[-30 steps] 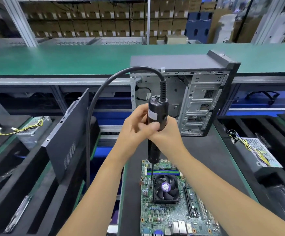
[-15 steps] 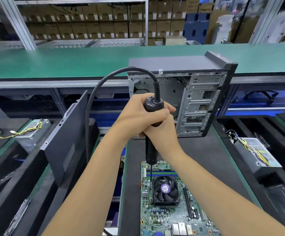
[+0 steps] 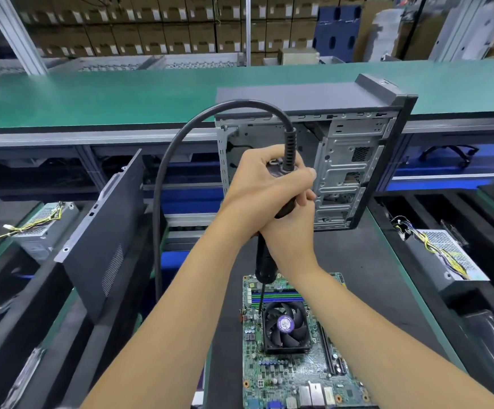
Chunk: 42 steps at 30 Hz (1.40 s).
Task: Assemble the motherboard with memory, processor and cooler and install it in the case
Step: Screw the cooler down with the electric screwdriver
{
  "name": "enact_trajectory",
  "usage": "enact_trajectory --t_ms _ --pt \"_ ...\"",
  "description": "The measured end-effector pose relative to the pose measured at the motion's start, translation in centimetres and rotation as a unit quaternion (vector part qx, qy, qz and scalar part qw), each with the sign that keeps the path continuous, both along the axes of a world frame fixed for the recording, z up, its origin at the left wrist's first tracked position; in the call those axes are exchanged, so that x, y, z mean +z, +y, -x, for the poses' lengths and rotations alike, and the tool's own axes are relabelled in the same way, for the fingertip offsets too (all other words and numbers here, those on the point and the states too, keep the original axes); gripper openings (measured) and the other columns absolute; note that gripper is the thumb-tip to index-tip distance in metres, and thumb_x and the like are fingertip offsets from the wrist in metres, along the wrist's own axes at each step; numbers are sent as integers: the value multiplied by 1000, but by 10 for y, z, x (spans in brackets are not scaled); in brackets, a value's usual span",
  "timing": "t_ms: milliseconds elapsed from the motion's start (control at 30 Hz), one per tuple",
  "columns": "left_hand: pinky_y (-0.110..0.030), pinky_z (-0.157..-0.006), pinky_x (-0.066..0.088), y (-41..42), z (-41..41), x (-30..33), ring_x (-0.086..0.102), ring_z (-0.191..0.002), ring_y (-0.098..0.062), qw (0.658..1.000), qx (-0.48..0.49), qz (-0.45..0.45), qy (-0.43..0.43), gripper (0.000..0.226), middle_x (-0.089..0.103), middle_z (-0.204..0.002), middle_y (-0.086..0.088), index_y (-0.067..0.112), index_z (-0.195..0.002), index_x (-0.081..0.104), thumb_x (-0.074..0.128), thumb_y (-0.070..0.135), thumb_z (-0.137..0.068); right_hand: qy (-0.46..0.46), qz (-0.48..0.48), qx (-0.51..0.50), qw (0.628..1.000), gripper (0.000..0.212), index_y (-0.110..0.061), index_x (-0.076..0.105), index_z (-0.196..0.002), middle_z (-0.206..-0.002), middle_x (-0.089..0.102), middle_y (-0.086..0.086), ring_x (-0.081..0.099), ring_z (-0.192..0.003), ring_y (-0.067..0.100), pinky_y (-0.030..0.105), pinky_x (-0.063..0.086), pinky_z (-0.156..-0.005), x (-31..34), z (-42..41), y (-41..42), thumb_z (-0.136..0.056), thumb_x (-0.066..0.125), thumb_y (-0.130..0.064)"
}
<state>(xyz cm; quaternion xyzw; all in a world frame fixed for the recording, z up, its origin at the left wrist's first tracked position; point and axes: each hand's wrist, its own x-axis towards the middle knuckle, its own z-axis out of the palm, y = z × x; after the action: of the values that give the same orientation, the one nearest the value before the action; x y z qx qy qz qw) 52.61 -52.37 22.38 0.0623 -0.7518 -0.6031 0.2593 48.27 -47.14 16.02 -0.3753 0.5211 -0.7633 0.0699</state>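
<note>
- The motherboard [image 3: 295,367] lies flat on the dark mat at lower centre of the frame, with the fan cooler [image 3: 286,327] seated on it and memory sticks [image 3: 281,297] just behind the cooler.
- It looks like a stiff but fragile thing — thin, studded with small parts; best lifted by its bare edges, never by the cooler.
- The electric screwdriver [image 3: 266,261] stands nearly upright, its bit down at the cooler's upper left corner.
- The left hand [image 3: 257,184] wraps the tool's top by the cable; the right hand [image 3: 292,231] clamps the barrel below, the two touching.
- The open case [image 3: 337,160] stands upright behind, at upper centre — a side panel [image 3: 104,228] leans at left.
</note>
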Motion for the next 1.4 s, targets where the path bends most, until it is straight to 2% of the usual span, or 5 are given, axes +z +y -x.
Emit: enact_trajectory --t_ms 267,600,1067,1300,1400 --pt "-33 -75 57 -11 -10 -3 70 -69 -29 1000 11 -14 25 20 54 -50 -12 12 -66 53 61 3 -81 -2 0 23 1000 37 -30 49 -82 -64 61 -21 59 -61 -5 13 45 -50 -1 -7 -10 -67 62 2" --pt "-35 -76 58 -16 -12 -8 69 -71 -32 999 8 -32 38 21 54 -49 -11 13 -66 53 61 3 -82 16 7 41 999 50 -59 55 -88 -75 62 -23 61 -75 -2 21 49 -63 1 -8 -17 -66 66 -16" --pt "-40 -80 58 -22 -17 -13 71 -73 -28 998 15 -31 44 20 55 -48 -7 18 -64 55 63 8 -80 30 -26 45 998 55 -52 60 -82 -68 63 -19 63 -67 2 20 49 -57 -3 -11 -20 -71 64 2" --pt "-38 -80 57 -14 -22 -13 71 -71 -27 998 18 -20 48 18 56 -47 -6 17 -65 55 64 9 -79 26 -30 22 999 49 -45 61 -91 -80 66 -21 65 -80 1 26 55 -65 -2 -18 -11 -70 64 -1" --pt "-35 -79 57 -9 -26 -12 71 -71 -26 998 28 -7 51 19 57 -48 -4 17 -65 55 63 9 -80 18 -35 29 999 45 -47 61 -86 -72 65 -20 64 -68 0 22 52 -57 3 -23 -5 -68 65 -6"
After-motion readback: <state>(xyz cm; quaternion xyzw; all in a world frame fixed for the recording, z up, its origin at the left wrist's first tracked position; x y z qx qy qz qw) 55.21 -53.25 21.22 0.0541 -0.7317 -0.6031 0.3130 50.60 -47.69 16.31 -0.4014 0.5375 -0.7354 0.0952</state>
